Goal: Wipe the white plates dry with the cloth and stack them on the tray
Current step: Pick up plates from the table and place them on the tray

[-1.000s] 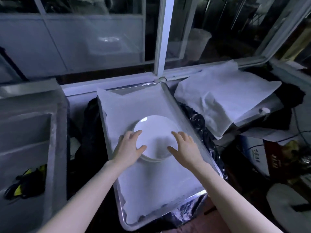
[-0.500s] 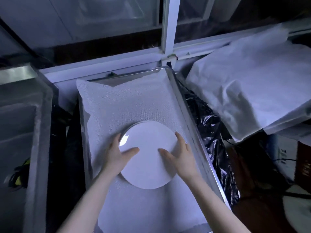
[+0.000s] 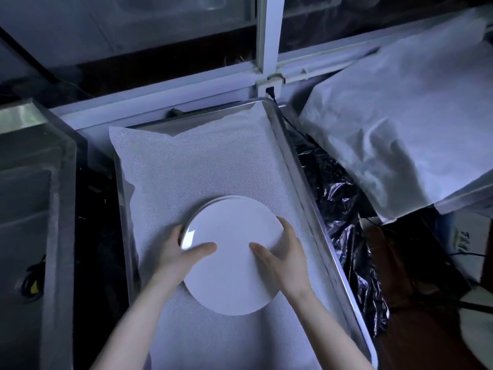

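- Top white plate (image 3: 232,260): round, plain, at frame centre, over the lower half of the tray (image 3: 302,182). A bright glint sits on its left edge.
- Second plate rim (image 3: 194,214): shows as a thin grey arc along the top plate's upper-left edge, so there is at least one more plate underneath. Cannot tell if the top plate rests fully on it or is slightly raised.
- Left hand (image 3: 174,253): at the plate's left edge. Thumb lies flat on the top face and points toward frame centre; fingers curl round the rim and grip the plate.
- Right hand (image 3: 286,256): at the plate's right edge, mirroring the left. Thumb is on the top face and fingers wrap the rim, gripping it.
- Both forearms enter from the bottom of the frame, bare.
- Tray: metal, rectangular, running from bottom centre up to the window frame (image 3: 269,49). It is lined with a white mesh sheet (image 3: 197,161), whose upper-left corner overhangs the tray rim.
- White cloth (image 3: 400,116): upper right of the frame, draped and creased, well apart from both hands.
- Black plastic film (image 3: 344,209): crumpled, between the tray's right rim and the cloth.
- Metal basin (image 3: 34,182): left edge of the frame, just beside the tray.
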Demonstrator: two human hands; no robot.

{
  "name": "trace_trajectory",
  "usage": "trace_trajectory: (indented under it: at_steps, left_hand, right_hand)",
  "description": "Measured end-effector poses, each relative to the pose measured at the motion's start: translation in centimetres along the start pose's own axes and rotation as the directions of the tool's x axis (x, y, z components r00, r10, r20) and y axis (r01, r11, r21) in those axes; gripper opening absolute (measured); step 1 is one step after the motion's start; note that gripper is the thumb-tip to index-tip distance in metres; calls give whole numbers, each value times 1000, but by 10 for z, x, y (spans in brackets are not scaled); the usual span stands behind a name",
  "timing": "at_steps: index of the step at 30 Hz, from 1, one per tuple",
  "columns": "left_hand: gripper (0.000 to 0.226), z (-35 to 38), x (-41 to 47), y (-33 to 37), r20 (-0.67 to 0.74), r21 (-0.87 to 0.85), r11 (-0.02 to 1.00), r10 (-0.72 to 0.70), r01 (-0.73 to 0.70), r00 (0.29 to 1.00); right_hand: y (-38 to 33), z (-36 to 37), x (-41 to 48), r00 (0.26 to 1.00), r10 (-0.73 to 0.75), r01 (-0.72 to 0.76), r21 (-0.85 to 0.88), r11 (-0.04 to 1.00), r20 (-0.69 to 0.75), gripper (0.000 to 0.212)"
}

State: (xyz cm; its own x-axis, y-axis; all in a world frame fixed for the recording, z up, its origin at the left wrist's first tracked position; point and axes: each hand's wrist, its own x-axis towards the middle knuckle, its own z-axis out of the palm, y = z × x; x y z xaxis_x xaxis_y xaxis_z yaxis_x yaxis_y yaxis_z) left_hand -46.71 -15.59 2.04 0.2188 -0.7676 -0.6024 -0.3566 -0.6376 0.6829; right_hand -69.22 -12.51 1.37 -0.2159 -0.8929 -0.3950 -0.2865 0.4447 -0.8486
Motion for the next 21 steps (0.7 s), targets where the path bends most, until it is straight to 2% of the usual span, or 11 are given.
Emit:
trace_trajectory:
  at_steps: [7,10,13,17,21]
  left_hand:
    - [56,1,-24,-4,15,-160,987,15,-12,1000]
    - [46,2,-38,-5,24,-229,972,67,-60,997]
    - [48,-2,-57,-9,53,-298,947,139,-117,989]
    - [53,-13,-86,-13,179,-332,929,230,-162,957]
    - [60,-21,-122,-22,347,-332,924,304,-187,887]
  right_hand:
    - [-3,-8,-22,997,-14,17,50,999,-72,75]
    - [-5,-12,-43,993,-13,26,113,993,-115,69]
    - [-9,-15,-76,983,-46,74,152,986,-179,64]
    - [-11,-14,-132,942,-97,138,107,985,-322,61]
    - [-7,-11,-201,851,-106,163,67,984,-514,61]
